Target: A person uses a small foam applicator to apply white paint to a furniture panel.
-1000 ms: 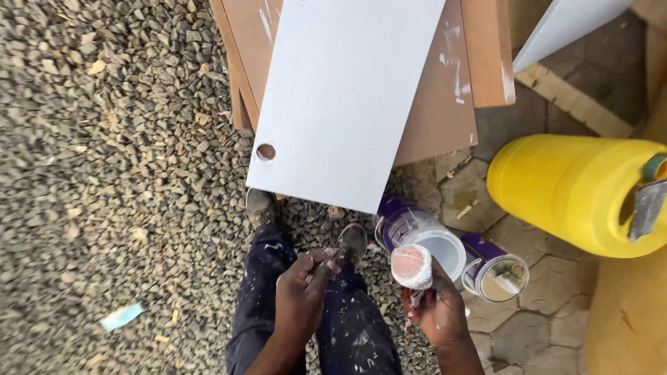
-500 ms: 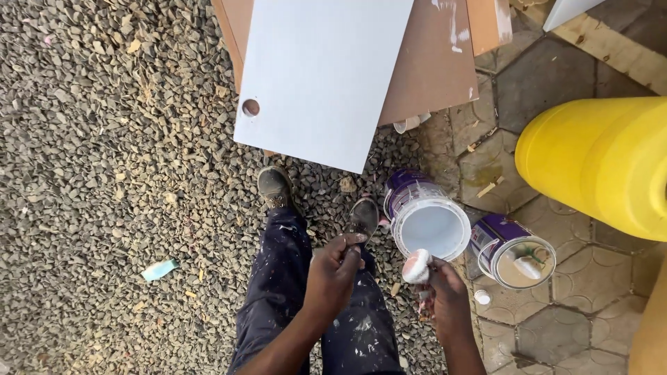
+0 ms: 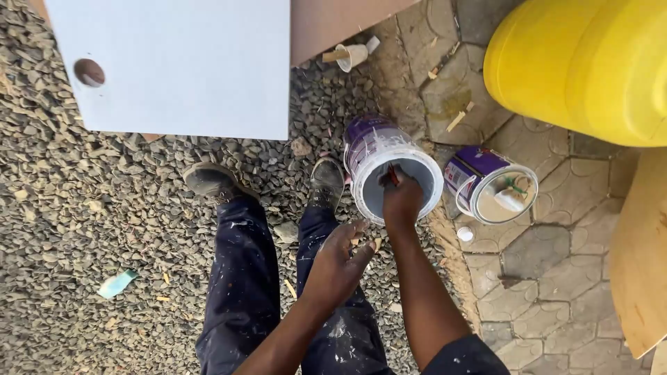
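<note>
My right hand (image 3: 401, 200) reaches into an open purple paint can (image 3: 367, 141) holding white paint. It is shut on a small paint roller; only a bit of its red handle (image 3: 392, 173) shows above the knuckles, and the roller head is hidden inside the can. My left hand (image 3: 340, 260) hangs over my paint-spattered dark trousers (image 3: 240, 292) with its fingers loosely apart and nothing in it. The can stands on gravel just right of my right shoe (image 3: 326, 179).
A second purple can (image 3: 467, 170) lies tilted on the paving to the right, with a small white cap (image 3: 465, 234) near it. A yellow drum (image 3: 577, 62) fills the top right. A white board with a round hole (image 3: 180, 62) lies ahead; a small cup (image 3: 351, 55) sits beside it.
My right hand has moved forward from beside the can and lowered the roller into the paint. The view has tilted down and shifted right. My left hand has dropped and loosened its fingers.
</note>
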